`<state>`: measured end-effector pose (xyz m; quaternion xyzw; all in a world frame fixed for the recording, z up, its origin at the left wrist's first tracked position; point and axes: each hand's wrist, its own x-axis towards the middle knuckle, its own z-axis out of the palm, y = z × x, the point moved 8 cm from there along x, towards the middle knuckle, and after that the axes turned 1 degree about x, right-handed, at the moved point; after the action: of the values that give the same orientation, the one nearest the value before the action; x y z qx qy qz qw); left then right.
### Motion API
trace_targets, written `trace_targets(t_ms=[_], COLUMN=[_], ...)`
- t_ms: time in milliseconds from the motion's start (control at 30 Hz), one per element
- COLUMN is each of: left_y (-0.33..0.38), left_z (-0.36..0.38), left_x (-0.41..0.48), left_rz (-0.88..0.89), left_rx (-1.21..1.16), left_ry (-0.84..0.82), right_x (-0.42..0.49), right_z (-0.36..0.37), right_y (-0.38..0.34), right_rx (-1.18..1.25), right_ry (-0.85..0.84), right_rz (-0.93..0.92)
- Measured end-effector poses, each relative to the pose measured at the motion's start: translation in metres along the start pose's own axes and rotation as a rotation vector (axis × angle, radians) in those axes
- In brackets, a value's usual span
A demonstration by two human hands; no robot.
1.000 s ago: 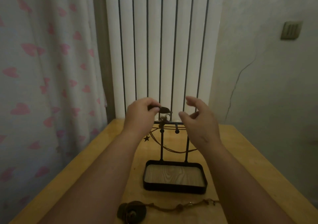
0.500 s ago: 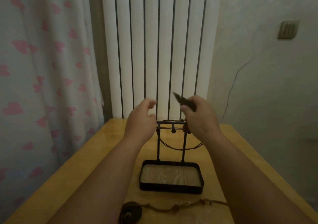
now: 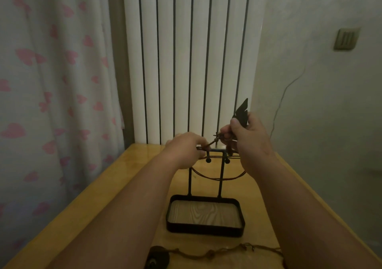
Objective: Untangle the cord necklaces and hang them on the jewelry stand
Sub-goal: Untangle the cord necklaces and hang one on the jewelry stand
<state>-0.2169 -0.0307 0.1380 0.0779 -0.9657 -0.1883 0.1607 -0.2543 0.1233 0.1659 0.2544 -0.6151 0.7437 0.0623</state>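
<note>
1. Dark and round-pendanted, the second necklace (image 3: 158, 258) lies along the near edge of the tabletop (image 3: 115, 186). Its knotted cord trails right, well apart from both hands, and it is not yet hung.
2. Left hand (image 3: 184, 151) sits at the left end of the crossbar, fingers curled together on the cord necklace (image 3: 209, 143); the fingertips are hidden behind the hand.
3. Jewelry stand (image 3: 204, 231) stands upright between the forearms, its crossbar running left to right. Cord loops sag below the bar across both posts; whether they belong to the held necklace I cannot tell.
4. Right hand (image 3: 250, 142) is above and just right of the crossbar's right end. Its thumb and fingers are clamped on the leaf-shaped pendant (image 3: 240, 111), which points upward, and on the cord near its knot.
5. Held cord slopes from the low left hand up to the right hand, nearly parallel to the bar. The pendant end lies higher, so the right hand probably has to lower it onto the stand.
</note>
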Motion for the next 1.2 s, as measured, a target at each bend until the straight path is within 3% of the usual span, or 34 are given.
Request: trace_targets(t_ms=[200, 367, 667, 933, 1200], left_y=[-0.023, -0.054, -0.071, -0.090, -0.092], left_z=[-0.024, -0.030, -0.012, -0.004, 0.002], left_x=[0.003, -0.003, -0.011, -0.014, -0.019], left_rz=[-0.099, -0.224, -0.224, -0.286, -0.244], left_rx=[-0.141, -0.548, -0.735, -0.955, -0.922], left_ry=[0.204, 0.277, 0.197, 0.276, 0.178], right_x=[0.001, 0.002, 0.008, 0.011, 0.022], right_z=[-0.013, -0.024, -0.023, -0.009, -0.015], right_y=[0.005, 0.012, 0.018, 0.016, 0.015], right_rx=[0.027, 0.013, -0.024, -0.139, -0.437], right_ry=[0.064, 0.129, 0.115, 0.075, 0.050], right_rz=[0.030, 0.051, 0.116, 0.076, -0.040])
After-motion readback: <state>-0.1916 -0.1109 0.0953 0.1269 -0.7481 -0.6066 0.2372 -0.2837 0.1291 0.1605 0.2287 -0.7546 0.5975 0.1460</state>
